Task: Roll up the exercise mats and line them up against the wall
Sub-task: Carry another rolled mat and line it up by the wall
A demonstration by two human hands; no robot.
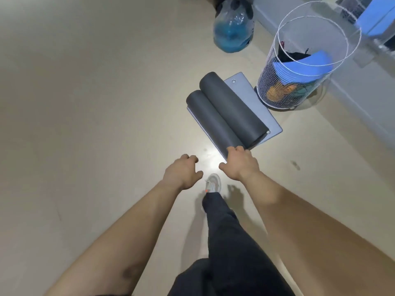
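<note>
Two dark grey rolled mats, a thin roll and a fat roll, are lying side by side and touching on a flat grey mat that is spread on the floor. The right hand is reaching to the near end of the thin roll, and its fingers are curling over that end, but it is hard to tell if the grip is really squeezing it. The left hand is hanging in the air beside it, with loosely bent fingers and nothing in its grip. A white wire basket with blue and orange things inside is standing just beside the flat mat, near the wall. A blue plastic bag is sitting farther back on the floor. A leg in dark trousers with a white shoe is stepping forward below the hands.
</note>
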